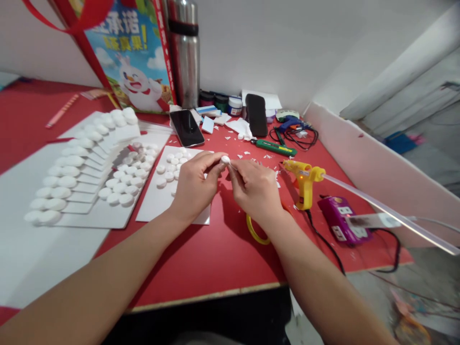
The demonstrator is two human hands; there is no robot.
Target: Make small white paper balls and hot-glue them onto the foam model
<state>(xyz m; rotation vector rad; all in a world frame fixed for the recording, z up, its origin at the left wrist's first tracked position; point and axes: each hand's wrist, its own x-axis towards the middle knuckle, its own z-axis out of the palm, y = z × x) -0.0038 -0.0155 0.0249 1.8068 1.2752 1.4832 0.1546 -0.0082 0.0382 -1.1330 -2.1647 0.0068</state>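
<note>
Over the red table, my left hand (196,179) pinches a small white round piece (225,159) between thumb and fingertips. The fingertips of my right hand (257,184) are closed on the same piece from the other side. Beneath my left hand lies a white board (154,203) with several similar white discs (172,165) on it. Left of that, a curved white stepped model (88,187) carries rows of larger white discs (68,170), and more loose discs (124,182) sit within its curve. A yellow ring-shaped handle (257,232) shows partly under my right wrist.
A yellow glue gun (304,182) with a long clear glue stick stands at right, wired near a purple power strip (341,220). Behind are two phones (187,127), a green cutter (275,147), paint jars (235,106), a steel flask (185,57) and a printed bag (138,57). White scraps litter the table.
</note>
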